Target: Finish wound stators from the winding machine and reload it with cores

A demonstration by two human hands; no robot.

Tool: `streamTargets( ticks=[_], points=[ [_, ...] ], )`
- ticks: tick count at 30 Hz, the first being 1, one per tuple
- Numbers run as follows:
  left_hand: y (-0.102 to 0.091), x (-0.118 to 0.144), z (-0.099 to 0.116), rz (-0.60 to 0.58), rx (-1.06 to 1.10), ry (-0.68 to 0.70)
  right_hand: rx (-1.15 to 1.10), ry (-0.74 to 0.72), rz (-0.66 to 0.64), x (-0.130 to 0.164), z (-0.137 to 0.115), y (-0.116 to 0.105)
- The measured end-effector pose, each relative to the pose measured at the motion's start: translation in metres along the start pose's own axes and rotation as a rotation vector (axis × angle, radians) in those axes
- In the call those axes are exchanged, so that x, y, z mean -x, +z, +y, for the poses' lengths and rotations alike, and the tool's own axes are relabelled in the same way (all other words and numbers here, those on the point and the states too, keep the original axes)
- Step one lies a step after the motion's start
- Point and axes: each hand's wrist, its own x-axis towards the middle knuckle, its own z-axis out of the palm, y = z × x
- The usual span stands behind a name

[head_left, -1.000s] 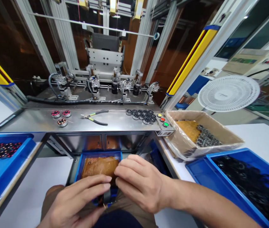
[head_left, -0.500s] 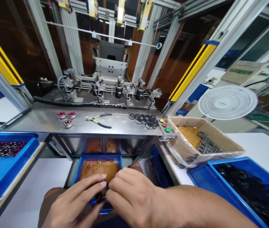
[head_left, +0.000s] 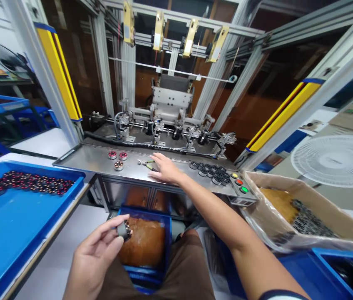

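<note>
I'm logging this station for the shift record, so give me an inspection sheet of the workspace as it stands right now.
Surface: steel shelf before the machine; bare patches show.
Job's things: small dark wound part in the left hand; pliers under the right hand.
Clutter: three red parts and a cluster of black rings on the shelf; left blue tray with a row of wound parts; cardboard box with black parts; blue bin with a brown bag.
Hands: left pinches the part; right lies flat, fingers spread.
Cables: black hose along the machine base.
Surroundings: white fan, yellow guard strips.
</note>
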Motion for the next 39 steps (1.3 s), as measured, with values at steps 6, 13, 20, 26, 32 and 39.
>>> streamTargets(
  ticks=[6,13,20,26,32,39],
  points=[
    [-0.003,0.009,0.002,0.089,-0.014,0.060,-0.032,0.021,-0.095,0.011,0.014,0.014],
    [0.009,0.011,0.005,0.053,-0.004,0.059,-0.206,0.129,-0.064,0.026,0.024,0.009],
    [0.020,0.014,0.008,0.010,-0.014,-0.010,-0.681,0.223,0.079,0.061,0.026,-0.021],
    [0.028,0.016,0.008,-0.049,0.034,-0.058,-1.083,0.191,-0.024,0.187,-0.060,0.009],
    [0.039,0.015,0.001,-0.048,-0.054,-0.057,-1.022,0.068,0.064,0.251,-0.121,0.043],
    [0.050,0.017,0.003,-0.056,-0.121,-0.103,-1.061,-0.006,0.078,0.231,-0.122,0.034]
  ],
)
